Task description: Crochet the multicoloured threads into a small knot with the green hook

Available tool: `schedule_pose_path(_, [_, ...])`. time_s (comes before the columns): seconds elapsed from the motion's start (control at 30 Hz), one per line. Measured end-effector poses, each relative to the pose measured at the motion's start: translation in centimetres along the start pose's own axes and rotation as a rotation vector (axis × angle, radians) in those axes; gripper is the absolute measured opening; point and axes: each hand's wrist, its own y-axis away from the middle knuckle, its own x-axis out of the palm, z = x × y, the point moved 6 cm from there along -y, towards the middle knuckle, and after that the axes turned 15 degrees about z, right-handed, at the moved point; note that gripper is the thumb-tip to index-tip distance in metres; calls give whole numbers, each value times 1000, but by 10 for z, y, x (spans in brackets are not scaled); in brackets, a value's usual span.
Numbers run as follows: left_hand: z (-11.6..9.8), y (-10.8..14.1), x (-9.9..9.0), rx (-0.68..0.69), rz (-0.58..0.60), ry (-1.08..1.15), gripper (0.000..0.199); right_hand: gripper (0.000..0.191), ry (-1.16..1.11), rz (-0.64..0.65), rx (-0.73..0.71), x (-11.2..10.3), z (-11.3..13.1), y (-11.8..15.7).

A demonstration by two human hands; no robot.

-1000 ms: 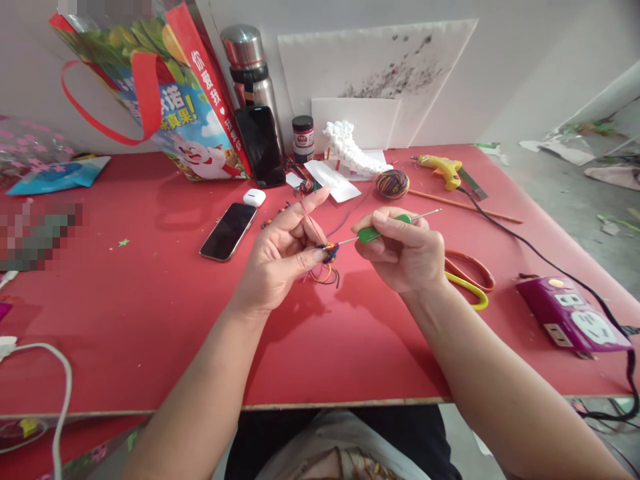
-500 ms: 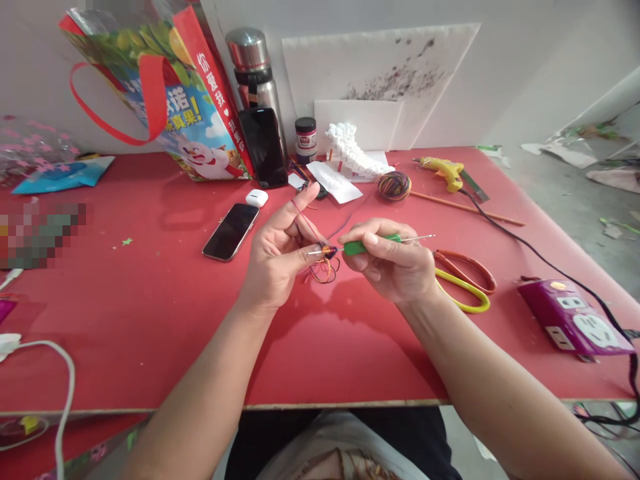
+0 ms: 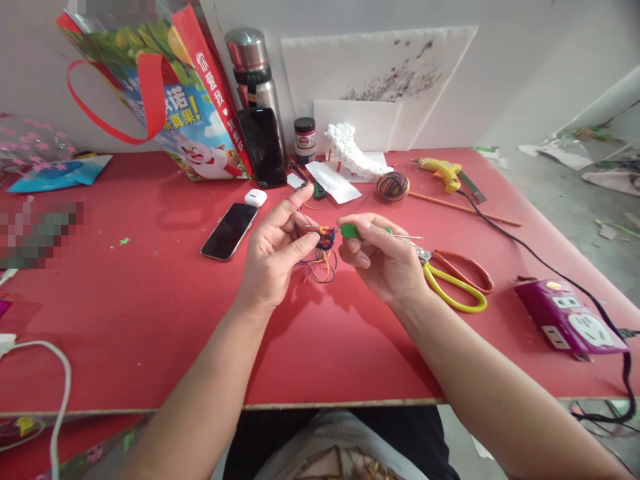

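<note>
My left hand (image 3: 274, 250) pinches a small crocheted piece (image 3: 326, 238) in dark purple, orange and blue yarn, with a strand running over its raised index finger. Loose yarn ends (image 3: 323, 268) dangle below the piece. In my right hand (image 3: 383, 257) is a crochet hook (image 3: 351, 231) with a green handle, its thin metal shaft reaching left into the stitches. A metal tip also sticks out of the handle to the right. The multicoloured yarn ball (image 3: 393, 186) lies farther back on the red table (image 3: 190, 347).
Scissors (image 3: 457, 287) with red and yellow handles lie right of my right hand. Beyond are a yellow glue gun (image 3: 440, 172), a wooden stick (image 3: 465, 208) and a purple power socket (image 3: 570, 317). A phone (image 3: 230, 231) and white earbud case (image 3: 256, 198) lie left, a gift bag (image 3: 200, 107) behind.
My right hand has shifted slightly left and the hook has moved up a little. The crocheted piece is turned so that more of it shows, and the scissors' pivot is now uncovered.
</note>
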Motion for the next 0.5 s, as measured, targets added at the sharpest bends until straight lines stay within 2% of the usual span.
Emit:
schedule_pose_path(0.2, [-1, 0, 0, 33, -17, -29, 45, 20, 2, 17, 31, 2, -2, 1])
schedule_pose_path(0.37, [0, 0, 5, 75, 35, -86, 54, 24, 57, 85, 25, 6, 3, 5])
schedule_pose_path(0.5, [2, 2, 8, 81, 1, -82, 57, 25, 87, 109, -2, 6, 4, 5])
